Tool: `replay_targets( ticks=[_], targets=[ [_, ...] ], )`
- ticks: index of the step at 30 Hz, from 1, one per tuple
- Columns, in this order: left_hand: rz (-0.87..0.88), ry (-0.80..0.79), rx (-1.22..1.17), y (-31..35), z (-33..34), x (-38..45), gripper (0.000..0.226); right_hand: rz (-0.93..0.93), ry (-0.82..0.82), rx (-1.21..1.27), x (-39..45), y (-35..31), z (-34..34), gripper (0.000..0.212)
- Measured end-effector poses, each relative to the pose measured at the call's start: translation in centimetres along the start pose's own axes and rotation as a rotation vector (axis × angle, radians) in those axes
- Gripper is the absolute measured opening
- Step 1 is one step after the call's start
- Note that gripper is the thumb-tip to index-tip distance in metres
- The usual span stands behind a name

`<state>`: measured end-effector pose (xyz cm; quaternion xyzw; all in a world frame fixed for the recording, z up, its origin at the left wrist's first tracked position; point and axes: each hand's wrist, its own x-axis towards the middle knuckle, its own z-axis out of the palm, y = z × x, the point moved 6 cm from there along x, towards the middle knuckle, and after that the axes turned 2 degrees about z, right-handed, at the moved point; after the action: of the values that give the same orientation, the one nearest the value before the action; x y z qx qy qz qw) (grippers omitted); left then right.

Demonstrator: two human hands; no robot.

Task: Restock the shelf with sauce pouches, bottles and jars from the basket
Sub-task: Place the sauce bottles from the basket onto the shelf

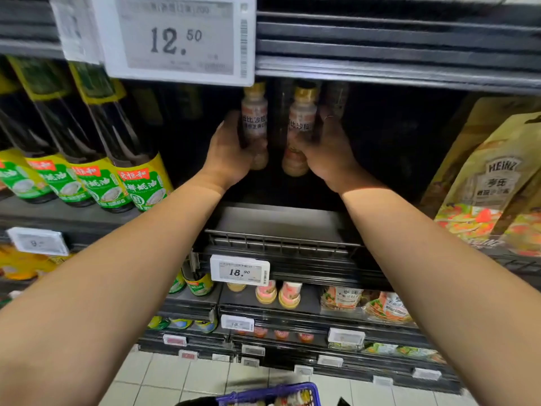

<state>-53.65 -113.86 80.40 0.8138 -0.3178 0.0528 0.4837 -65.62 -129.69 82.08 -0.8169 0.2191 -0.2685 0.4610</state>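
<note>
Left hand (227, 150) and right hand (325, 150) each wrapped round a dressing bottle (254, 118), likely smooth, stiff, light plastic; best gripped mid-body.

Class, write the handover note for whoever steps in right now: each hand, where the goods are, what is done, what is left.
Left hand grips one dressing bottle; right hand grips another bottle. Both are held inside the dark shelf bay, not yet set down. Basket on the floor below holds more stock. Left: stand both bottles, then empty the basket.
</note>
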Motion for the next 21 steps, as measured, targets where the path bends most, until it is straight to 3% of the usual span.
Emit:
replay_targets(
  ticks=[3,7,21],
  targets=[
    [-0.012,-0.014,0.12,-0.3,0.4,-0.2,0.05,-0.01,-0.042,-0.102,-0.8,0.4,0.3,0.071],
    [-0.021,-0.006,0.149,-0.5,0.5,-0.1,0.047,0.012,-0.032,-0.254,-1.4,1.0,0.4,0.055],
    [0.01,-0.003,0.218,-1.3,1.0,1.0,0.057,0.071,0.052,-0.246,0.3,1.6,0.9,0.053]
  ],
)
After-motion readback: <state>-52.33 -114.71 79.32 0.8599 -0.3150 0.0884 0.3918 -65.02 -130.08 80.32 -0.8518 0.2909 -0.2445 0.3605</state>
